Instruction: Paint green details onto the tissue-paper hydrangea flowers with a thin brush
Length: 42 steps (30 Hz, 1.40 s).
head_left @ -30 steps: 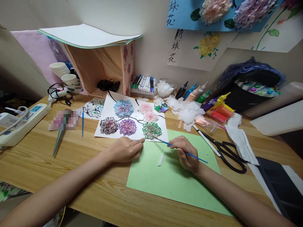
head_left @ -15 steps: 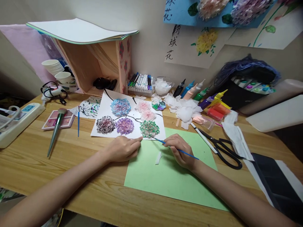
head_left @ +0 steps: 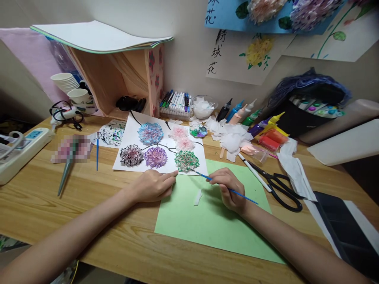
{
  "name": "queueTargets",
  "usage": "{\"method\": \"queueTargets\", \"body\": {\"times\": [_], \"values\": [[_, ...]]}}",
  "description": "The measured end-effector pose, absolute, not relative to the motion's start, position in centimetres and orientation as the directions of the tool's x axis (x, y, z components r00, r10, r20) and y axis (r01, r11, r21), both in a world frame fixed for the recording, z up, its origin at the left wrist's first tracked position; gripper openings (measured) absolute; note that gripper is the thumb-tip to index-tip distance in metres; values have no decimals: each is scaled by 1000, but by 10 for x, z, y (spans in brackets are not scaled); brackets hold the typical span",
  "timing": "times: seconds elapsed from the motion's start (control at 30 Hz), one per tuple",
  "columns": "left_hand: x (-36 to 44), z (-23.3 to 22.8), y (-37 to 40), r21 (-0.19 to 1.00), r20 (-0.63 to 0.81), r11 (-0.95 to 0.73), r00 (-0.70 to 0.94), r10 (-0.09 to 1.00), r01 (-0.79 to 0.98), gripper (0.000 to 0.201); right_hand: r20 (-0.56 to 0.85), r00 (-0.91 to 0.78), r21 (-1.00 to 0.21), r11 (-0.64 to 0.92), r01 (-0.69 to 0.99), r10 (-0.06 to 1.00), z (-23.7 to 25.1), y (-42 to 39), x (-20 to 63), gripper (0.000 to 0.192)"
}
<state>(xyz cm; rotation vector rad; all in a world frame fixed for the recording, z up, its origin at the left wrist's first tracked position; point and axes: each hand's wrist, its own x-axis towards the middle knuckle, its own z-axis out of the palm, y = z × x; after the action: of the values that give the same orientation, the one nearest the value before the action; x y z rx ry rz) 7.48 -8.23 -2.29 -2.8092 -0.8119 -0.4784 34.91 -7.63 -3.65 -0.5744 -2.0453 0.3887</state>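
Note:
My right hand (head_left: 231,189) pinches a thin blue paintbrush (head_left: 229,190), its tip at the lower edge of a green-edged paper flower (head_left: 186,161). That flower sits on a white sheet (head_left: 136,123) with drawn black branches. Blue (head_left: 151,133), pink (head_left: 181,138), purple (head_left: 155,157) and black-tipped (head_left: 132,155) flowers share the sheet. Holding nothing, my left hand (head_left: 155,185) rests at the sheet's lower edge; its index finger is stretched out onto the paper, the other fingers partly bent. Beneath my right hand lies green paper (head_left: 192,225) with a small white scrap (head_left: 197,197).
Black scissors (head_left: 278,183) and a white pen (head_left: 254,172) lie to the right. Paint bottles (head_left: 237,114), white paper pieces (head_left: 232,138) and a small paint palette (head_left: 198,131) stand behind. Leftward are another blue brush (head_left: 97,154), a large brush (head_left: 66,173) and a power strip (head_left: 26,154).
My right hand has shifted slightly right with the paintbrush, whose tip stays by the green-edged flower and whose handle slants a little lower. My left hand stays in place.

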Motion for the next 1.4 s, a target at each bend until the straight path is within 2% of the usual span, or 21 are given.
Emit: {"method": "queueTargets", "body": {"times": [0.17, 0.37, 0.5, 0.73, 0.83, 0.97, 1.13, 1.2, 1.3, 1.4], "values": [[75, -23, -83, -62, 333, -837, 801, 497, 544, 20, 647, -487, -529, 806, 268, 587, -37, -75, 347, 19], [74, -23, -82, -68, 333, -835, 802, 497, 546, 20, 684, -441, -537, 810, 235, 581, -37, -76, 349, 21], [75, -23, -82, -66, 332, -834, 801, 499, 547, 20, 640, -482, -550, 795, 255, 598, -38, -76, 348, 20], [74, -22, -83, -75, 333, -835, 803, 495, 546, 19, 648, -450, -556, 785, 272, 615, -38, -74, 347, 19], [74, -22, -83, -71, 342, -840, 805, 485, 537, 19, 662, -377, -578, 762, 292, 647, -38, -74, 348, 20], [74, -21, -82, -63, 355, -843, 802, 481, 534, 20, 697, -273, -623, 748, 227, 663, -39, -73, 352, 23], [75, -20, -82, -54, 349, -844, 802, 484, 533, 19, 595, -307, -698, 667, 260, 743, -38, -70, 353, 28], [75, -20, -82, -53, 338, -842, 803, 491, 537, 19, 571, -260, -731, 627, 270, 779, -39, -69, 352, 29], [75, -20, -82, -57, 345, -840, 800, 491, 539, 19, 582, -155, -775, 602, 193, 799, -40, -68, 351, 30], [75, -19, -82, -54, 356, -844, 800, 483, 533, 19, 551, -193, -798, 580, 163, 812, -40, -67, 351, 31]]}}
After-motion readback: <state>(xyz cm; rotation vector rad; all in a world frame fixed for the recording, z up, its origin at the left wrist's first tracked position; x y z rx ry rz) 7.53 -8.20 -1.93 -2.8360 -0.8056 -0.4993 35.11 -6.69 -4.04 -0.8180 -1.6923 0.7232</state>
